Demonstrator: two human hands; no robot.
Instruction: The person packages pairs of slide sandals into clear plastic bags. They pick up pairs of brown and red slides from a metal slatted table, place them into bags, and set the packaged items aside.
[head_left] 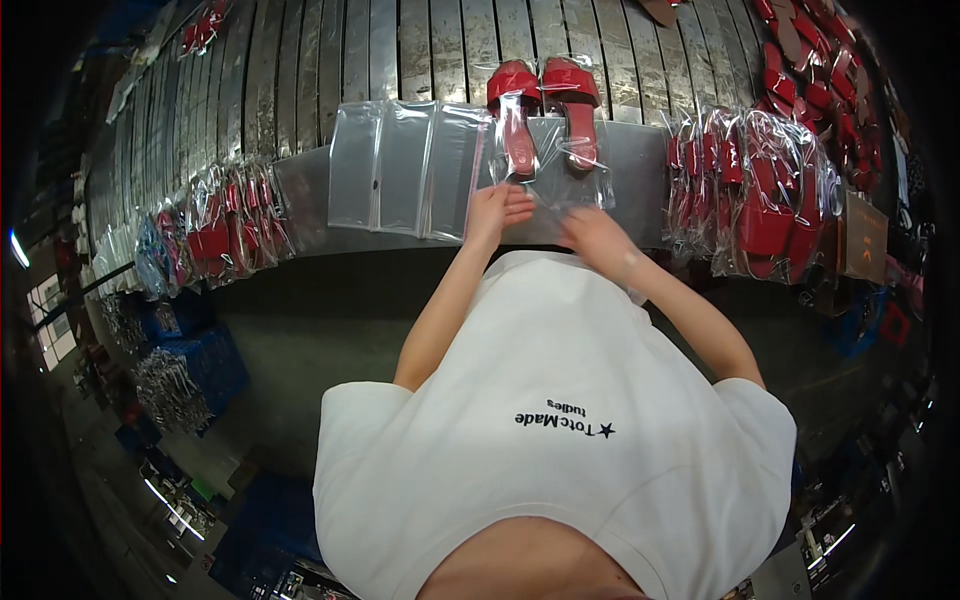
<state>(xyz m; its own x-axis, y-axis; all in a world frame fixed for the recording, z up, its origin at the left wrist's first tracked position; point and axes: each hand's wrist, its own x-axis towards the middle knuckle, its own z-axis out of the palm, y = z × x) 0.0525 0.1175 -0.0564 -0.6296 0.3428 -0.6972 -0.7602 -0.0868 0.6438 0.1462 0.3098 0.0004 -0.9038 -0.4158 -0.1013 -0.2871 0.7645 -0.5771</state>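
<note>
A pair of red slide sandals, the left one [518, 138] and the right one [580, 135], lies side by side in a clear plastic bag [552, 160], toes pointing away from me. By the near end of this bag, my left hand [497, 210] has its fingers stretched out to the right, touching or close to the plastic. My right hand [597, 238] is at the bag's near right corner, its fingers smeared by motion. Left of the sandals, flat clear bags [400, 175] lie overlapping in a row on the grey work surface [305, 195].
Bagged red sandals stand packed in a row [750, 190] at the right, with more [225, 225] at the left. Loose red sandals [820, 85] pile up at the far right. Metal slats [450, 50] run beyond the work surface. A brown carton [865, 238] stands at the right edge.
</note>
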